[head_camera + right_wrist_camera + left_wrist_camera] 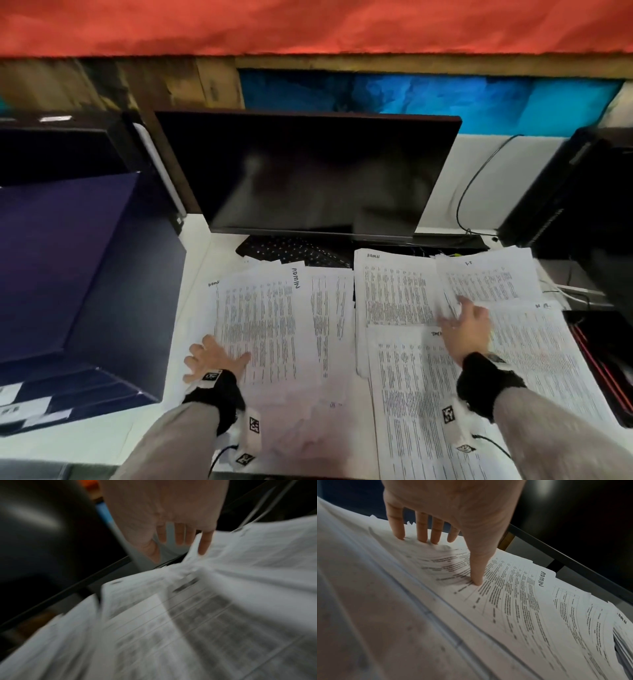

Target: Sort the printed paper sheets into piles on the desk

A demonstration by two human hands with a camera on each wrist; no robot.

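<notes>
Printed sheets lie in several piles on the white desk (102, 442). My left hand (212, 356) rests flat on the left pile, fingers spread. In the left wrist view, the left hand (448, 561) presses its thumb on the top sheet marked ADMIN (513, 601). My right hand (459, 315) reaches to the back right, where a sheet (486, 277) is crumpled and lifted at its near edge. In the blurred right wrist view, the right hand (180, 547) has straight fingers and the lifted sheet (257, 545) rises against the little finger. More piles lie at centre (394, 291) and near right (421, 394).
A dark monitor (308, 171) stands behind the papers, with a black keyboard (291, 251) partly under them. A large dark blue box (78, 274) fills the left side. A black computer case (589, 205) and cables (479, 181) stand at the right, and a red-edged black item (596, 359) sits beside the right pile.
</notes>
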